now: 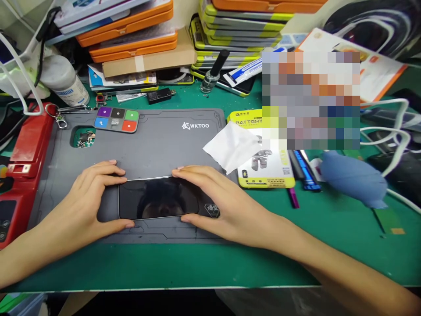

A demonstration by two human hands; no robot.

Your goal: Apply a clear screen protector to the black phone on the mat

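The left hand and right hand grip a phone by its long edges, seemingly to steady it, its contact with the mat beneath them unclear.

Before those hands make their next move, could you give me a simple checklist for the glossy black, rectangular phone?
1. Left hand grip: ok; fingers at the far edge, thumb at the near edge.
2. Right hand grip: ok; it spans the same two edges near the other end.
3. Glossy black, rectangular phone over the flat grey work mat: ok.
4. Thin white square sheet off the phone: ok; it overlaps the yellow-and-white battery package.
5. Mat free of other items: not ok; a flat multicoloured block lies on it.
6. Screen free of dust: cannot tell; reflections cover it.
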